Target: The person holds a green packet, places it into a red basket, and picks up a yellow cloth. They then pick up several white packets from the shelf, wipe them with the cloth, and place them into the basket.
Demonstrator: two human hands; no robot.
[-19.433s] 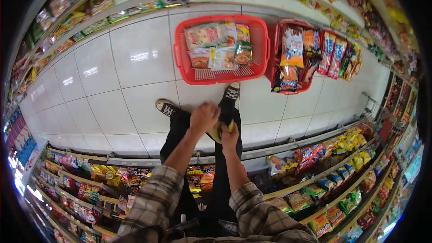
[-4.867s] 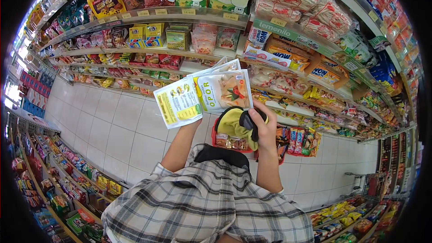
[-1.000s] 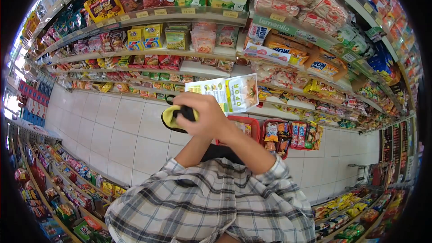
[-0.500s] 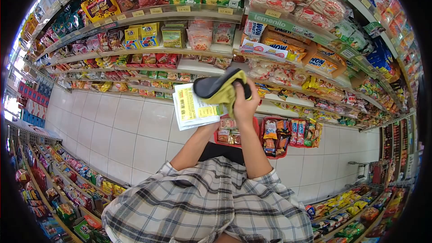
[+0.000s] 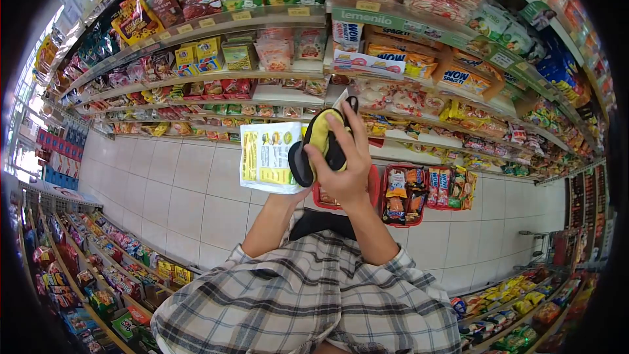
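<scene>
My left hand (image 5: 290,195) holds up a few white and yellow seasoning packets (image 5: 265,157), their printed backs toward me; its fingers are hidden behind them. My right hand (image 5: 345,169) grips a yellow and black cloth (image 5: 319,141) and presses it against the right edge of the packets. Both hands are raised in front of the store shelves (image 5: 282,95), at about the level of the lower rows.
Two red baskets (image 5: 375,191) (image 5: 424,191) filled with snack packets stand on the white tiled floor (image 5: 190,183) below my hands. Stocked shelves run along the far side and the near side (image 5: 98,269) of the aisle.
My right hand has dropped with the cloth from above the packets onto their right side. The packets have shifted slightly left and stand more upright.
</scene>
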